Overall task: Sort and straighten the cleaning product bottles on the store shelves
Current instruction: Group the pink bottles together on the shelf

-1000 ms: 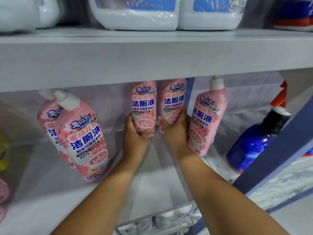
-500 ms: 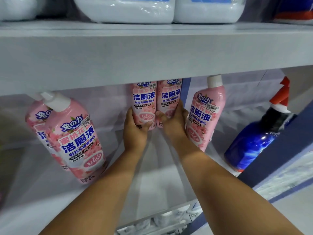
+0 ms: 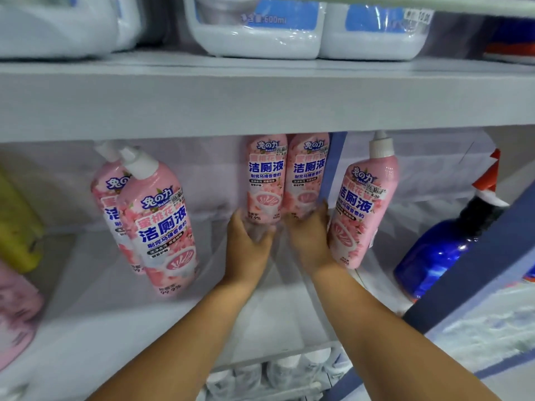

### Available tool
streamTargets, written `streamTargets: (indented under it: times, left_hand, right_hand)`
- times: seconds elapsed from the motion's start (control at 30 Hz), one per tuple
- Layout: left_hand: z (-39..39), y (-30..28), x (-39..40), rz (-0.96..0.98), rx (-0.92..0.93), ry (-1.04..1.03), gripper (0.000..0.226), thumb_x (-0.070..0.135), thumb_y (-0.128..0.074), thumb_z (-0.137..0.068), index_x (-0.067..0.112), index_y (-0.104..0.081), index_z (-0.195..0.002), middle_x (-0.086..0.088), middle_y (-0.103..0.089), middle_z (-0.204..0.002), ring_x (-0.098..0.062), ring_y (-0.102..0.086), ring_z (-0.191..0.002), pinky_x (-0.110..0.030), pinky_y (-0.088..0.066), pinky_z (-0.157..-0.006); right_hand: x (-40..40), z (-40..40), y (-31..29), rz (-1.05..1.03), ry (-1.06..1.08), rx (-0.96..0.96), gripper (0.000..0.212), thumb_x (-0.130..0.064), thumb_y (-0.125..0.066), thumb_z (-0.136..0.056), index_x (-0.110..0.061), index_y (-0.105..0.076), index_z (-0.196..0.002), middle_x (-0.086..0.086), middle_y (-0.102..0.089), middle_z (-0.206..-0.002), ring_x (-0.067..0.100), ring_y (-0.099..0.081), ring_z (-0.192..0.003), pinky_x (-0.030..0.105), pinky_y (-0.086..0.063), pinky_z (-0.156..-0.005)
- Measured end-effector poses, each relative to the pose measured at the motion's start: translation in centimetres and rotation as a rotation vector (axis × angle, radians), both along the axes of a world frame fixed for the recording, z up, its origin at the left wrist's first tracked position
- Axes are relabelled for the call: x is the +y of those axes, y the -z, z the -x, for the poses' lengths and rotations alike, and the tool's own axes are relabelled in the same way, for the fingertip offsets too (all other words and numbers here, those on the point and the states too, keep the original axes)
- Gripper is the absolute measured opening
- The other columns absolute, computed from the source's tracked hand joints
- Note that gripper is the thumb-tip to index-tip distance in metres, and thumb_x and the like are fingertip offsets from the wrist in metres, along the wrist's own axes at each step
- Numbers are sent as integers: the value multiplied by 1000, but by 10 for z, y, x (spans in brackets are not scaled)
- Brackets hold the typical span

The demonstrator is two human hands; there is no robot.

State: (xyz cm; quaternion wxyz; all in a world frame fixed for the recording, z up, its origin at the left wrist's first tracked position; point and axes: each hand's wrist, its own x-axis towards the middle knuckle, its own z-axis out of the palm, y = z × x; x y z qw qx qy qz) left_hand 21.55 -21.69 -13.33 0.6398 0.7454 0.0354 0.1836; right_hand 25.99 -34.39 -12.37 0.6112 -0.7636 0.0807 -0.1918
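we judge the job about half done on the middle shelf [image 3: 260,299]: left of the blue upright [image 3: 333,166] two pink bottles [image 3: 265,180] stand snug and facing out, while a pair [image 3: 162,224] far left and one [image 3: 364,209] right of it stand apart. our left hand [image 3: 249,241] and right hand [image 3: 311,235] curl round the two bottles' bases.

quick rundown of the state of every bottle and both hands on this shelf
left hand: grips base of left centre pink toilet cleaner bottle, upright at the back
right hand: grips base of right centre pink bottle, upright, touching its neighbour
front left pink bottle: capped, free, another pink bottle behind it
right pink bottle: capped, free
dark blue spray bottle: free, red-and-white trigger on top
white jugs: upper shelf, untouched
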Motion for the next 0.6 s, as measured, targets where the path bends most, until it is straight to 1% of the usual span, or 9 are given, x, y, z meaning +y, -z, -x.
streamTargets:
  times: [0.1, 0.2, 0.27, 0.33, 0.37, 0.43, 0.5, 0.53, 0.6]
  left_hand:
    - [78, -16, 27, -12, -109, -37, 28, 42, -73, -81, 40, -65, -108, 8, -69, -116, -13, -68, -109, -25, -51, -93]
    - [141, -42, 84, -139, -346, -374, 26, 34, -73, -84, 40, -61, -105, 3, -65, -116, -21, -65, -108, -35, -51, -94]
    - [152, -45, 113, -188, -271, -540, 41, 47, -77, -80, 47, -51, -112, -2, -59, -125, -23, -60, -114, -42, -50, -99]
    - [143, -44, 119, -95, -135, -461, 55, 55, -85, -72, 49, -49, -113, -1, -59, -128, -11, -62, -112, -41, -53, -100]
    - [136, -43, 116, -42, -96, -395, 58, 50, -87, -70, 46, -50, -115, 1, -62, -126, -4, -65, -108, -38, -55, -97]
    - [126, -38, 107, -48, -91, -347, 59, 33, -86, -74, 38, -53, -122, 6, -68, -121, -4, -69, -102, -40, -58, -92]
    - [120, -37, 101, -97, -103, -386, 56, 26, -84, -81, 33, -51, -127, 10, -70, -115, -9, -71, -99, -45, -59, -90]
    - [117, -36, 100, -103, -98, -397, 53, 26, -83, -83, 34, -51, -125, 14, -71, -111, -7, -70, -96, -45, -59, -89]
    - [108, -38, 95, -101, -60, -345, 48, 24, -82, -84, 40, -51, -117, 22, -72, -104, 0, -70, -93, -42, -58, -89]
  right_hand:
    - [8, 51, -17, 55, -72, -21, 57, -22, -81, -79, -23, -51, -127, -5, -65, -122, 18, -63, -116, 25, -52, -96]
    - [-5, 107, -31, 61, -19, -170, 35, -10, -72, -90, -18, -57, -120, -1, -61, -112, 16, -61, -101, 12, -49, -83]
    - [-19, 131, -44, 169, 121, -283, 32, -10, -70, -89, -12, -57, -118, 1, -55, -114, 12, -54, -98, 5, -41, -84]
    - [-31, 138, -51, 237, 235, -323, 42, -6, -71, -86, -2, -52, -122, 4, -41, -121, 8, -42, -105, -2, -29, -89]
    - [-36, 134, -49, 233, 264, -319, 49, -5, -72, -84, 2, -48, -126, 7, -37, -123, 9, -38, -111, -3, -25, -92]
    - [-46, 125, -43, 197, 304, -259, 66, -8, -78, -81, 5, -41, -134, 16, -37, -130, 23, -41, -122, 6, -26, -105]
    - [-53, 113, -35, 111, 276, -246, 81, -21, -84, -79, -3, -37, -142, 17, -37, -139, 30, -47, -128, 29, -39, -112]
    - [-56, 109, -32, 45, 237, -245, 81, -29, -85, -78, -11, -39, -142, 13, -41, -139, 28, -53, -126, 35, -46, -108]
    - [-58, 101, -25, -43, 198, -242, 67, -34, -83, -79, -19, -45, -132, 12, -52, -133, 23, -62, -115, 31, -54, -97]
